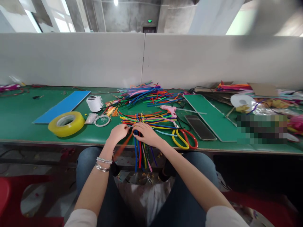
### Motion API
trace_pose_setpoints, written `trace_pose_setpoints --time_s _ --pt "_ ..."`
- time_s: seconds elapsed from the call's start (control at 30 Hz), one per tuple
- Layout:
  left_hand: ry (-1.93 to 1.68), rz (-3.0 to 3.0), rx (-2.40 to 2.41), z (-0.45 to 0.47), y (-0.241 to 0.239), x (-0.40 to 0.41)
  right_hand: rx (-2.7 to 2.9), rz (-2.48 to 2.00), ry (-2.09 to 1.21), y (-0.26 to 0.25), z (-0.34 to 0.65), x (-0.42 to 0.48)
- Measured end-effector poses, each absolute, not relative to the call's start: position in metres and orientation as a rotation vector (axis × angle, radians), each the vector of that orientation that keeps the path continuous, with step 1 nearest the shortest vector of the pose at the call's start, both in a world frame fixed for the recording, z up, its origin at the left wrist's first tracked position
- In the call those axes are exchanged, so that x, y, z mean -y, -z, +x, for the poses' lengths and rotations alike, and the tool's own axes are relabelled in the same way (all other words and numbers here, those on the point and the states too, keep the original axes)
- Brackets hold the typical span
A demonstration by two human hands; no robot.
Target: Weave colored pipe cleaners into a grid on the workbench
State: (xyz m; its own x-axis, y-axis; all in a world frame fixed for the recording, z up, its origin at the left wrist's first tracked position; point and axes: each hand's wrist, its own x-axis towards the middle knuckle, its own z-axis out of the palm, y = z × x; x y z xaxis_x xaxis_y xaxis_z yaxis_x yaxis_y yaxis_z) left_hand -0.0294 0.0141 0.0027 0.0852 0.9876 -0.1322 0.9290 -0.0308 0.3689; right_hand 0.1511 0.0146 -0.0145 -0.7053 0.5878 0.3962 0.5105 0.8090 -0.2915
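Observation:
Colourful pipe cleaners (142, 118) lie woven across each other at the table's front, with several long ends (139, 151) hanging over the edge. At the near side of this weave my left hand (119, 133) is closed, its fingertips pinching a pale pipe cleaner (130, 126). Close beside it, my right hand (147, 134) has its fingers bent over the same strand and the weave; its thumb sits lower, among the hanging ends. An orange strand (124, 144), smeared by motion, slants down below my left hand. My fingers hide part of the crossing.
Behind the weave lie a pink glue gun (169, 109) and a loose pipe cleaner heap (144, 94). Scissors (186, 138), a phone (200, 126) and a green board (210, 116) are rightward. Leftward are a tape roll (54, 126), white thread spool (94, 103) and blue board (63, 105).

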Motion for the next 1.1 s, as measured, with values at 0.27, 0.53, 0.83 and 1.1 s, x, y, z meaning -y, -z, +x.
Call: trace_pose_setpoints --time_s 0.27,0.53,0.83,1.1 --pt "-0.151 2.056 -1.953 -0.026 -0.003 -0.012 2.531 -0.804 -0.214 0.014 0.152 -0.016" --pt "-0.100 2.071 -1.962 -0.022 -0.005 -0.010 2.567 -0.804 -0.128 0.011 0.153 -0.027" --pt "-0.106 2.055 -1.998 -0.021 -0.005 -0.009 2.581 -0.827 -0.007 0.015 0.150 -0.034" --pt "-0.136 2.056 -2.023 -0.027 -0.004 -0.009 2.576 -0.826 -0.034 0.013 0.148 -0.033"
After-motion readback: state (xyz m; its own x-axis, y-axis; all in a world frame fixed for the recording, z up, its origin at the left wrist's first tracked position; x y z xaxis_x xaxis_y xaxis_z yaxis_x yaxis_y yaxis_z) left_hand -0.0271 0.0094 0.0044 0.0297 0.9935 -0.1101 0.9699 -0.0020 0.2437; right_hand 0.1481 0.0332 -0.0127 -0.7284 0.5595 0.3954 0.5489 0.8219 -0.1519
